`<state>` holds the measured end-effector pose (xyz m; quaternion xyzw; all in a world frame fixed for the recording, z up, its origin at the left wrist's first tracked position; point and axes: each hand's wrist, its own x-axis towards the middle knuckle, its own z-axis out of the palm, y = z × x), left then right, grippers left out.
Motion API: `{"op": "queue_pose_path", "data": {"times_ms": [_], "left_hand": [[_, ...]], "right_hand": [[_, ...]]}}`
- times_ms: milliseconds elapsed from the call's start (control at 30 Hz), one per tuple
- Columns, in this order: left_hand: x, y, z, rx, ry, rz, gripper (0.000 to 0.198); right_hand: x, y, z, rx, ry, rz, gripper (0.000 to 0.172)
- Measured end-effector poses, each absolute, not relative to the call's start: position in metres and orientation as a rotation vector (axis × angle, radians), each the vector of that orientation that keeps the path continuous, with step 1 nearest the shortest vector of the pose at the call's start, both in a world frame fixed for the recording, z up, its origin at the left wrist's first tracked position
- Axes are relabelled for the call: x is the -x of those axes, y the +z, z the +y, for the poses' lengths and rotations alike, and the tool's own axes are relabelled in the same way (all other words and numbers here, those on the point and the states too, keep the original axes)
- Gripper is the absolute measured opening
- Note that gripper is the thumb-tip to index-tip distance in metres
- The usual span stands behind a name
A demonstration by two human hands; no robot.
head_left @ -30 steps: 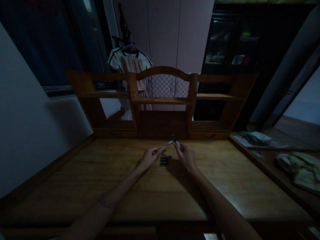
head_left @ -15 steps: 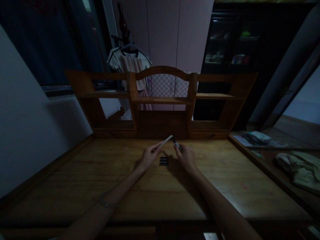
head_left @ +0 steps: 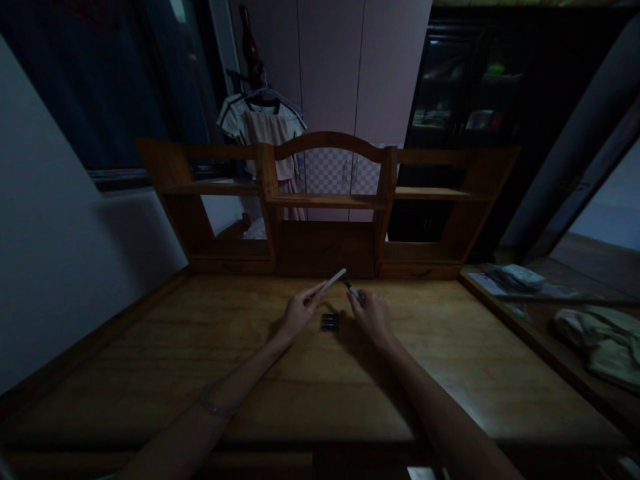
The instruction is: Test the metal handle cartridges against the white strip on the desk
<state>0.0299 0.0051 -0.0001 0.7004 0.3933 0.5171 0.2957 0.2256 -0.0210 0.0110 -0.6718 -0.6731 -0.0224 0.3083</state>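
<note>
My left hand (head_left: 299, 312) pinches a pale, narrow strip (head_left: 334, 278) that slants up to the right. In my right hand (head_left: 371, 313) is a slim tool (head_left: 353, 289) with a grey handle and a dark tip; its exact kind is too dim to make out. The tool's dark tip points up to the left, close to the strip's upper end. Whether the two touch, I cannot tell. Between and just below my hands, a small group of dark bars (head_left: 329, 323) lies side by side on the wooden desk (head_left: 300, 387).
A wooden shelf unit (head_left: 327, 200) with open compartments rises along the desk's far edge. To the right, past a raised edge, lie papers and plastic (head_left: 517, 277) and a light-coloured cloth item (head_left: 600, 340). A wall (head_left: 90, 267) borders the left side.
The strip and the tool's tip stand slightly farther apart at their upper ends. Both hands keep nearly the same place and hold; the whole view has shifted a little.
</note>
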Motion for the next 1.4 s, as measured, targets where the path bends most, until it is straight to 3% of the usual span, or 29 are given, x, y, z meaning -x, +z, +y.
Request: {"op": "queue_pose_path", "data": {"times_ms": [1200,1400], "left_hand": [[-0.026,0.002,0.007,-1.839,1.486,1.141,0.038],[-0.026,0.003,0.005,-1.864,1.376,1.051,0.039]], "right_hand": [[-0.224,0.009,-0.021,1.704,-0.03,-1.762,0.042],[-0.224,0.008,-0.02,1.726,-0.06,-1.782,0.039]]}}
